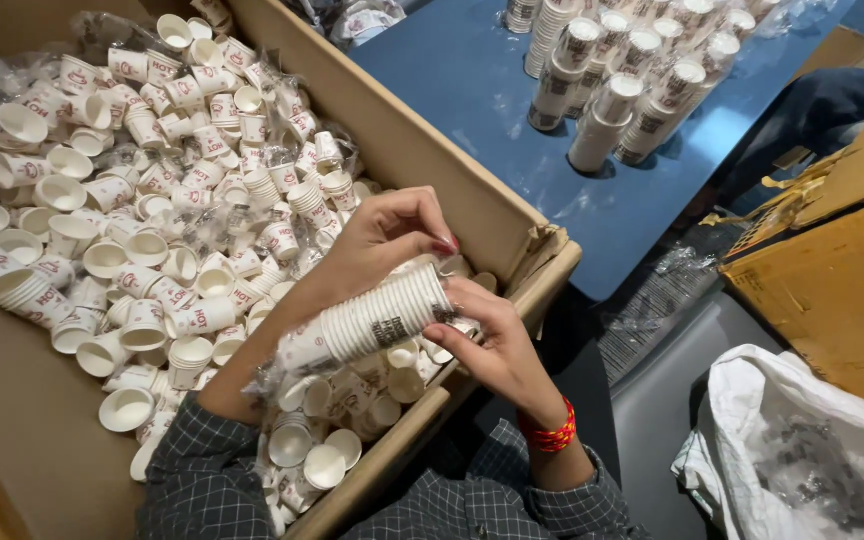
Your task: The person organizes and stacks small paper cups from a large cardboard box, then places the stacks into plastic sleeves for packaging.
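A long stack of small white paper cups lies across both hands, held just above the near corner of a big brown cardboard box. The stack is on its side. Its long line runs from the lower left up to the upper right, with the open end at the upper right.

The left hand comes over the box from the left. It sits on top of the stack, near the open end. Its fingers are bent and pinched together at the rim of the end cup, so it is mostly closed on that end. The right hand comes up from below on the right side. It is half open, and its fingers curl under and around the same end of the stack. So both hands meet at the upper right end. The other end pokes down and left, close to the left arm, and seems to sit in a bit of clear plastic wrap.

Under the hands, the box is full of loose white paper cups, lying every which way with scraps of clear plastic.

Beyond the box is a blue worktop. Tall upright stacks of white cups stand on it, well apart from the hands. A white bag lies at the lower right.
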